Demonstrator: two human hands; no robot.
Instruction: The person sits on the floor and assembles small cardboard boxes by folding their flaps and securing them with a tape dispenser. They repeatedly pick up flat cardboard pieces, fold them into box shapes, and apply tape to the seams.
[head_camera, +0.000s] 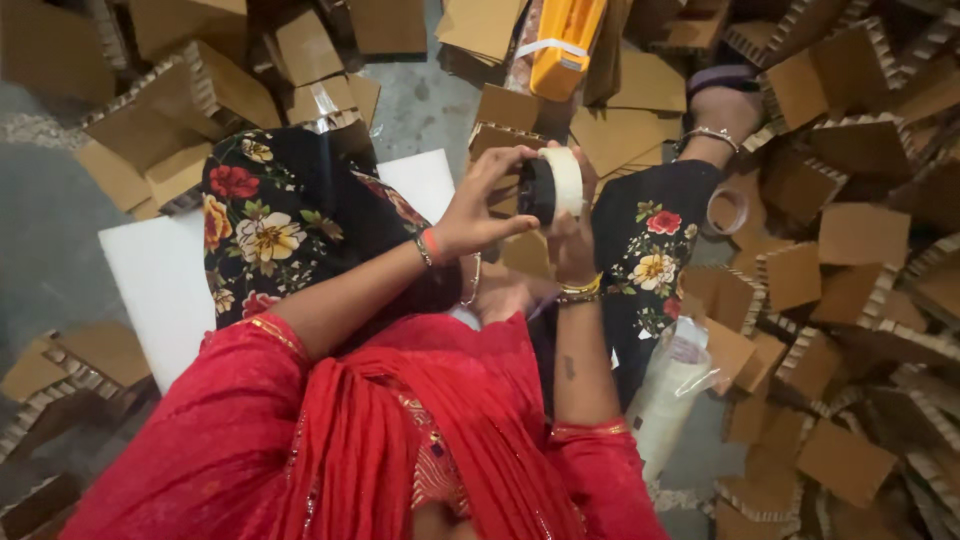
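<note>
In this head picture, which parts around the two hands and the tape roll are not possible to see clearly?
- Head view: the right hand is mostly hidden behind the tape roll.
- Head view: the loose tape end is too small to find under the left hand.
- Head view: the yellow object is cut off by the top edge.
- Head view: the white board is partly covered by the floral-clothed knee.

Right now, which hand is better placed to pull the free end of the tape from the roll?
Probably the left hand: its fingertips lie on the front face of the tape roll, while the right hand holds the roll from behind and below.
</note>
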